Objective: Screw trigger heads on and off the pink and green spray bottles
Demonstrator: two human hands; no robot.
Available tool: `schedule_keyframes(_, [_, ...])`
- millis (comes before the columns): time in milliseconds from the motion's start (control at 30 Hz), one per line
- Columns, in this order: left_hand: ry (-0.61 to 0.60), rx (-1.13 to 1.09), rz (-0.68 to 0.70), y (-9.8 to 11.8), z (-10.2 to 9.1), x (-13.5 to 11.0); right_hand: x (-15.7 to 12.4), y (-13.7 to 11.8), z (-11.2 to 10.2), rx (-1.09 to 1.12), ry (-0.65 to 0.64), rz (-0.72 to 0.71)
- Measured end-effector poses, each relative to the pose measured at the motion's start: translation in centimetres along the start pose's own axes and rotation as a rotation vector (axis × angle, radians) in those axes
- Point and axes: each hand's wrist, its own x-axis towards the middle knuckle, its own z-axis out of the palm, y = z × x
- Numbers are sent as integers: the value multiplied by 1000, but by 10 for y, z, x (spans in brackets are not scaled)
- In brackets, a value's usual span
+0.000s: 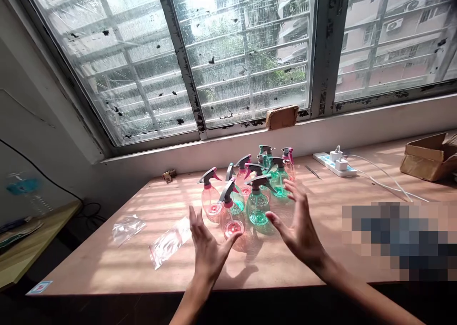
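Because the spray bottles (257,205) stand crowded together, a sideways knock from either palm would likely topple several at once. Both the left hand (207,249) and the right hand (300,227) are spread flat, grasping nothing, flanking the cluster's near edge; the left thumb lies just beside the front pink bottle (233,219), contact uncertain. On the table (107,268), plastic bags (169,241) lie at 9 o'clock of the hands, a power strip (333,165) at 2 o'clock

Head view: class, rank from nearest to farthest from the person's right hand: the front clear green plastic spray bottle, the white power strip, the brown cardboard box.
1. Clear green plastic spray bottle, just left of the right hand.
2. White power strip, farther back, to the right.
3. Brown cardboard box, far right edge of view.
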Motion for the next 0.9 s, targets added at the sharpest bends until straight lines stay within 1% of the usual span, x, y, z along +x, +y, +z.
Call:
schedule_keyframes(67, [-78,20,-50,-13,10,9,8,13,12,-122,-50,85])
schedule_keyframes(133, [-181,-30,-116,-29,23,18,15,29,27,-263,-135,178])
schedule_keyframes(233, [-254,-79,-123,-48,39,29,26,50,48,-375,-206,164])
schedule_keyframes(367, [-319,-120,-85,-58,56,44,42,64,64,-372,-239,147])
schedule_keyframes(533, [-326,-137,-63,-60,81,65,62,78,72,-366,-227,129])
schedule_keyframes(667, [-324,-141,-44,-62,101,85,82,89,82,-376,-204,142])
schedule_keyframes(800, [-313,-128,-11,-61,112,101,100,96,91,-361,-164,154])
schedule_keyframes(900, [-296,-109,-13,-60,118,109,106,96,96,-322,-143,167])
